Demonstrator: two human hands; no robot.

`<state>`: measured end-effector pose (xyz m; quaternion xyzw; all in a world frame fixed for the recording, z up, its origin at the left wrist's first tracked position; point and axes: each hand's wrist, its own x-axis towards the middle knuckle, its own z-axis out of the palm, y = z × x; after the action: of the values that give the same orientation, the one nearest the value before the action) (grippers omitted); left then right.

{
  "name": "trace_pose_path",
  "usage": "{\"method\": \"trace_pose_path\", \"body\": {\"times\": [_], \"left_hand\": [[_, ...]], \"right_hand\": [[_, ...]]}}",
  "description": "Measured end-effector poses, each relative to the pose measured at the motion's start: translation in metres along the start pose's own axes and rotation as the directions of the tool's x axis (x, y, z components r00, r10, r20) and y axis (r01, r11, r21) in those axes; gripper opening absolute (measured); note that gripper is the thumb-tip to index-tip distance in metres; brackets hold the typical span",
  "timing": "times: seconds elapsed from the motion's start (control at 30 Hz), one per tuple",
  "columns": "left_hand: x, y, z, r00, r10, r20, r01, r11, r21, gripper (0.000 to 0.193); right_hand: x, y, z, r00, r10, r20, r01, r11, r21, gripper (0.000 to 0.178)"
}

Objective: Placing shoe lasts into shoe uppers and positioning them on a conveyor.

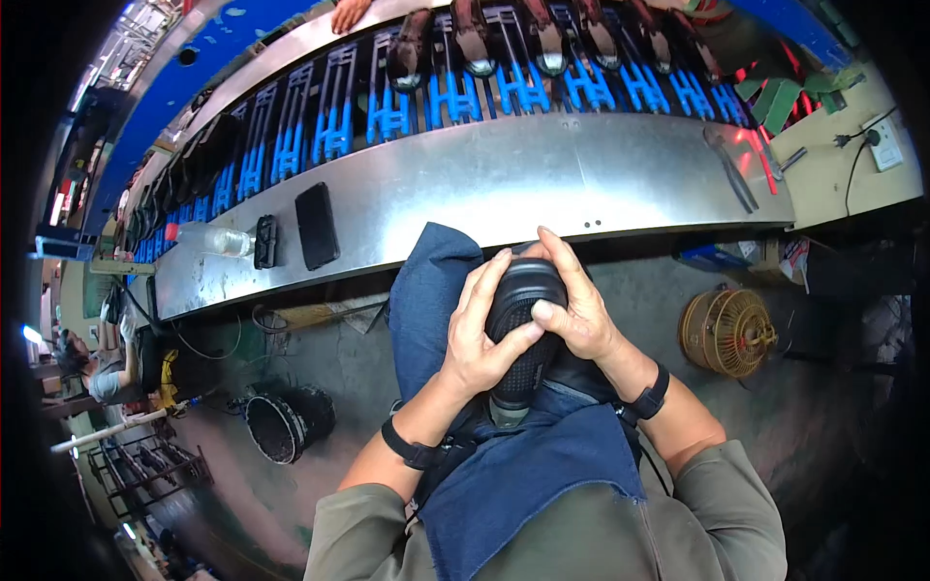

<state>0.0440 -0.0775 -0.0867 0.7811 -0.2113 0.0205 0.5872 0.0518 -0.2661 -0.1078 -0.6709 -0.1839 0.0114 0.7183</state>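
Between my hands is a black shoe (523, 373), its textured sole turned up and its rounded toe pointing away from me. It rests over my lap, on the blue cloth (542, 474) that covers my legs. My left hand (481, 331) grips the shoe's left side, thumb laid across the sole. On the opposite side my right hand (579, 308) is wrapped round the toe area, its thumb pressing on the sole near the left thumb. The shoe's upper is mostly hidden underneath. Both wrists wear black bands.
Ahead runs a metal bench (465, 184) bearing a dark phone (316, 226), a clear bottle (215, 239) and pincers (733, 172). Beyond it, blue racks (450, 102) carry several shoes (475, 44). A black bucket (288, 423) and a round fan (727, 332) stand on the floor. Another person's hand (350, 14) shows far off.
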Motion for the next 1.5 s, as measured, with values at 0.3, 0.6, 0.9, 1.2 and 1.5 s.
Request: {"method": "trace_pose_path", "body": {"times": [0.3,0.6,0.9,1.2,1.5], "left_hand": [[0.013,-0.017,0.010,0.989,-0.137,-0.054,0.135,0.990,-0.038,0.074],[0.009,0.005,-0.030,0.661,-0.750,-0.003,0.304,0.272,-0.913,0.056],[0.016,-0.052,-0.009,0.953,0.015,0.302,-0.031,0.998,0.045,0.093],[0.229,-0.153,-0.195,0.777,-0.474,-0.415,0.310,0.861,-0.402,0.073],[0.265,-0.383,-0.360,0.897,-0.112,-0.427,0.411,0.564,0.716,0.063]], "right_hand": [[0.017,0.018,0.006,0.993,-0.025,-0.116,0.001,0.980,-0.198,0.059],[-0.041,-0.035,-0.029,0.956,0.273,0.109,-0.259,0.958,-0.122,0.073],[0.016,-0.006,-0.070,0.880,0.337,-0.334,-0.436,0.852,-0.289,0.057],[0.378,0.142,-0.036,0.932,0.356,-0.076,-0.310,0.669,-0.675,0.081],[0.477,0.194,0.067,0.955,0.184,0.231,0.079,0.593,-0.801,0.047]]}}
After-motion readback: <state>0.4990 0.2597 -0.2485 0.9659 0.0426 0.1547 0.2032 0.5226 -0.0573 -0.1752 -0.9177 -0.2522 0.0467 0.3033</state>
